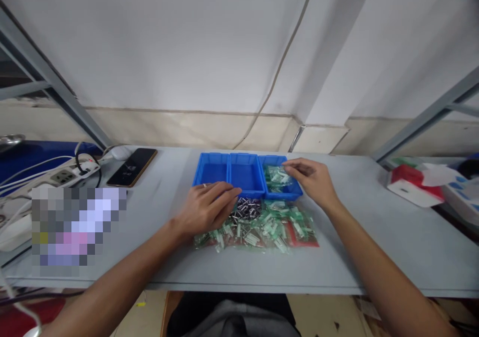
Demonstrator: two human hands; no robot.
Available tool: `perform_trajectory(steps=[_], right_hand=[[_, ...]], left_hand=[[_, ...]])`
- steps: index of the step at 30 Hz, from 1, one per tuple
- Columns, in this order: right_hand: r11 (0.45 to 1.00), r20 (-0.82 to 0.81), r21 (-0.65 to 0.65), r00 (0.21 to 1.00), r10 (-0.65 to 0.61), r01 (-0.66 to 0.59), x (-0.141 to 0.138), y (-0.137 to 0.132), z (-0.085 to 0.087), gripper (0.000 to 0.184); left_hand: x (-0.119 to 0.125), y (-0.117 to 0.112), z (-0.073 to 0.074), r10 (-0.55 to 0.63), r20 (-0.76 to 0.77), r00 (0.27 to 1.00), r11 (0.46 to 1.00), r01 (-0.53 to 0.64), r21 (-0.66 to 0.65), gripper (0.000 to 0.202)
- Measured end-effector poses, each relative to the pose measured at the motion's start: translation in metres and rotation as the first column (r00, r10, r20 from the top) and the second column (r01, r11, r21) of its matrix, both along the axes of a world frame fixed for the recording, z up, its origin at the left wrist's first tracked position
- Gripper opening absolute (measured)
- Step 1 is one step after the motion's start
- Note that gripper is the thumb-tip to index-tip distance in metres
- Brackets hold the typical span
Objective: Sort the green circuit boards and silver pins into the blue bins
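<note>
The left hand (207,208) is curled, fingers bent downward, just in front of the middle blue plastic bin (243,175) and against the near edge of a heap of small metal pins (247,208); its palm hides whatever lies beneath, so I cannot tell if it grips anything. The right hand (310,181) reaches over the right blue bin (295,191), with thumb and fingers drawn close together just above the clear bags of green-and-metal parts (277,178) inside it. Any hold there is too small to make out. More such bags (269,230) lie spread in front of the bins, overlapping, partly over a red packet (307,240). A smartphone (131,167) and a power strip (63,176) lie further left.
</note>
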State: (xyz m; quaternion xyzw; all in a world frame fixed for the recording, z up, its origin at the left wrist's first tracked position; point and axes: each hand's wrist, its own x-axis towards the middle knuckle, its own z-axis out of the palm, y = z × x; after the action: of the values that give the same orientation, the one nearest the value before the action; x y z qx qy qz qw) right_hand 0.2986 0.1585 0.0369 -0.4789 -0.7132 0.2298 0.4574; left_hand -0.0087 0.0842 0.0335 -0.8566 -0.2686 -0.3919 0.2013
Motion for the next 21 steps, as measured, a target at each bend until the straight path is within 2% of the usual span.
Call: perform_trajectory(steps=[2, 5, 9, 13, 17, 21], right_hand=[[1.000, 0.025, -0.007, 0.999, 0.022, -0.022, 0.000, 0.001, -0.002, 0.022], [0.993, 0.174, 0.118, 0.985, -0.005, -0.016, 0.001, 0.003, -0.005, 0.016], [0.965, 0.377, 0.260, 0.923, -0.078, -0.025, 0.003, 0.005, -0.006, 0.025], [0.925, 0.463, 0.368, 0.881, -0.096, -0.093, 0.000, -0.001, -0.001, 0.027], [0.922, 0.606, 0.311, 0.796, -0.006, -0.230, -0.007, -0.011, 0.003, 0.025], [0.930, 0.732, 0.226, 0.680, 0.035, -0.291, -0.011, -0.015, 0.003, 0.030]], left_hand=[[0.000, 0.000, 0.000, -0.002, 0.001, 1.000, 1.000, 0.002, 0.003, 0.022], [0.000, 0.000, -0.001, -0.004, 0.006, 1.000, 1.000, 0.004, -0.007, 0.022], [0.001, 0.000, -0.001, 0.000, 0.000, 1.000, 1.000, 0.000, -0.016, 0.022], [0.000, 0.001, -0.002, 0.003, -0.004, 1.000, 0.999, -0.003, -0.042, 0.022], [-0.001, 0.001, -0.003, 0.008, -0.005, 1.000, 0.999, -0.008, -0.053, 0.022], [-0.003, 0.002, -0.003, 0.016, -0.003, 1.000, 0.998, -0.016, -0.053, 0.021]])
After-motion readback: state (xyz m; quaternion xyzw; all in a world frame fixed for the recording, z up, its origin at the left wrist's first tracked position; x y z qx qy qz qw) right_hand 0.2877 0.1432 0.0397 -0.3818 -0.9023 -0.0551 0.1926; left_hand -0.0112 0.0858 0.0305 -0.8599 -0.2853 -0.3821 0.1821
